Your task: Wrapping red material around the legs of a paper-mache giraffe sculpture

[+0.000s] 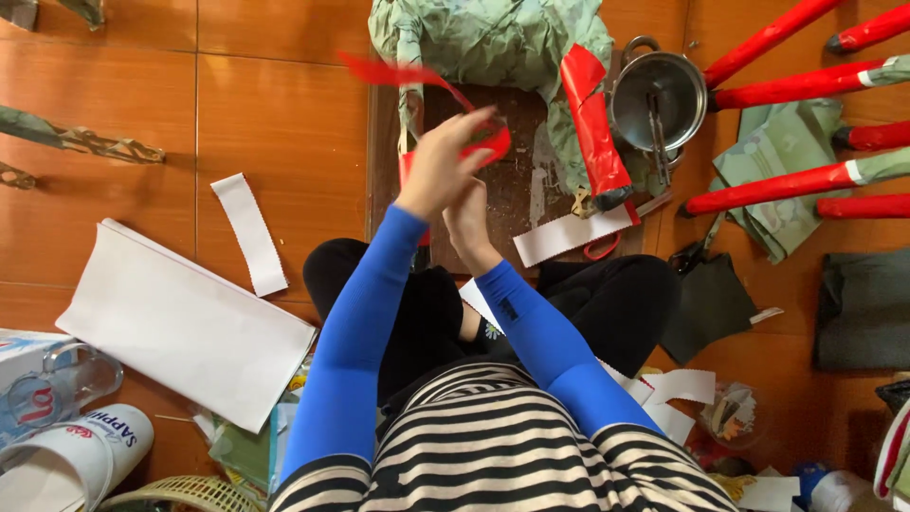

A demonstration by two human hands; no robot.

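Seen from above, seated cross-legged on an orange tiled floor (275,104), blue sleeves and a striped top. Left hand (438,169) raised over a dark wooden board (517,171), fingers curled shut around one end of a red strip (403,73) that arcs up and to the left, blurred. Right hand (466,220) just below and touching the left, pressed against its wrist side; grip there hidden behind the left hand, so cannot tell how far closed or on what. A second bit of red (488,144) peeking out at the left fingertips, just above the board.

Beyond the hands, a crumpled pale green paper figure (493,43) lying across the top of the board, one limb wrapped in red (592,123). Beside it to the right, a steel pot (675,81) holding a metal tool. Further right, several red-wrapped sticks (777,185) fanned out, some with pale green ends. A white strip with a zigzag edge (569,232) lying on the board's near edge over red-handled scissors (601,248).

On the floor to the left, a narrow white paper strip (248,232) and a large white folded sheet (180,322), close but apart. At bottom left, a white cylindrical tub (81,455) with red and dark lettering on its side, lying beside a clear plastic package (47,384) with a red mark. White paper scraps (678,389) near the right knee.
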